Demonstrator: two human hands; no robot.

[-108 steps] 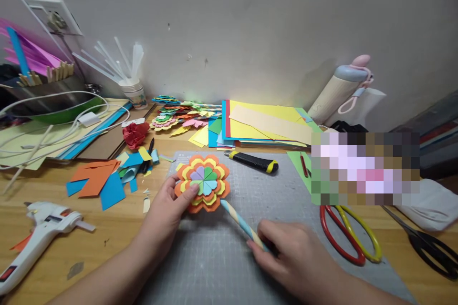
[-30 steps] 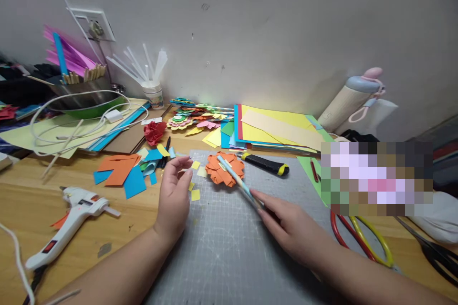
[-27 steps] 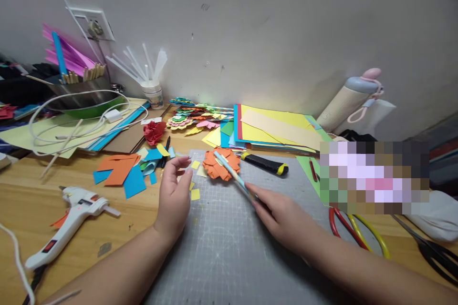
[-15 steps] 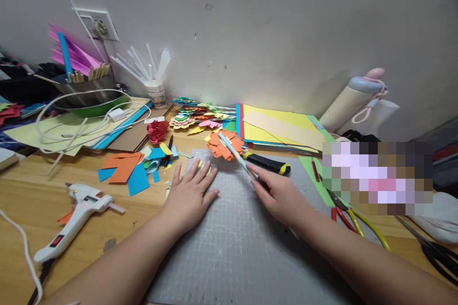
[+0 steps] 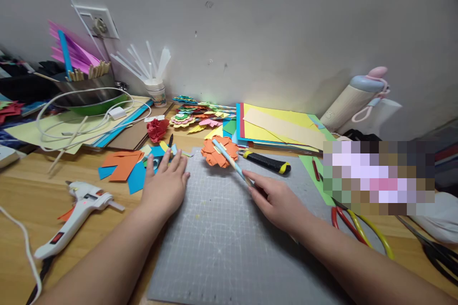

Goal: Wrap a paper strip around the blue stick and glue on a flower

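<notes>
My right hand (image 5: 281, 198) is closed round the striped paper stem of an orange paper flower (image 5: 216, 157). The flower head tilts over the far part of the grey cutting mat (image 5: 214, 248), its back with the blue-and-cream stem (image 5: 234, 164) facing me. My left hand (image 5: 166, 178) holds nothing; its fingers are spread, with the palm down at the mat's left edge. Its fingertips reach the blue and yellow paper scraps (image 5: 154, 153). A black utility knife (image 5: 266, 162) with yellow trim lies just beyond my right hand.
On the left lies a white glue gun (image 5: 77, 217), with orange and blue paper pieces (image 5: 121, 164) behind it. A red paper flower (image 5: 157, 129) and several finished flowers (image 5: 186, 116) lie farther back. Pliers (image 5: 352, 226) and black scissors (image 5: 438, 252) are at right.
My left hand has slid left from the cutting mat toward the paper scraps. The orange flower in my right hand has shifted slightly left and nearer to me.
</notes>
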